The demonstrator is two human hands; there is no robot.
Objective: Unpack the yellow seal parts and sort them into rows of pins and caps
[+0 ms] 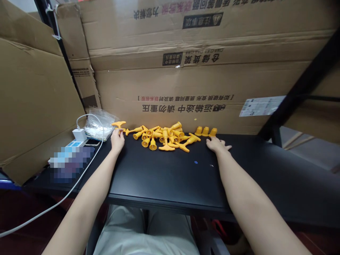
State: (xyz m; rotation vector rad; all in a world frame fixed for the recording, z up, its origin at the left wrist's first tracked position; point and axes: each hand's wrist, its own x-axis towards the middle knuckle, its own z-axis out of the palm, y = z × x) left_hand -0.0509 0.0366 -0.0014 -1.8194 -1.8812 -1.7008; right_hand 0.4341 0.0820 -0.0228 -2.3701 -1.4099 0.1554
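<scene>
Left fingers: here, left of centre, the left hand [117, 140] has its fingers curled at an orange T-handled piece [118, 124]; whether they grip it, I can't tell.
Right fingers: over right of centre, the right hand [218, 144] is partly spread, fingertips right at the foot of the end cup [213, 132]; a firm hold or a light touch, I can't tell.
Good handling: low, gentle fingers look wise here, as a sideways nudge could topple the two neighbouring cups [202, 131]; on the left, a pinch on the stem should be steadier than one on the crossbar.
Cups: three in a row, upright, smooth yellow plastic, round-walled, flaring at the foot.
Pile: mid-frame, between the hands, a jumble of yellow-orange pieces [165, 132], with hollow bell ends, slim stems and rounded crossbars; overlapping shapes could snag, so one at a time seems best.
Counter: matt black and flat, the counter [164, 177] carries a small blue disc [196, 162] right of centre.
Edges: crinkled clear plastic bag [99, 124] left of the hand; creased brown cardboard [159, 81] walls the top of the frame.
</scene>
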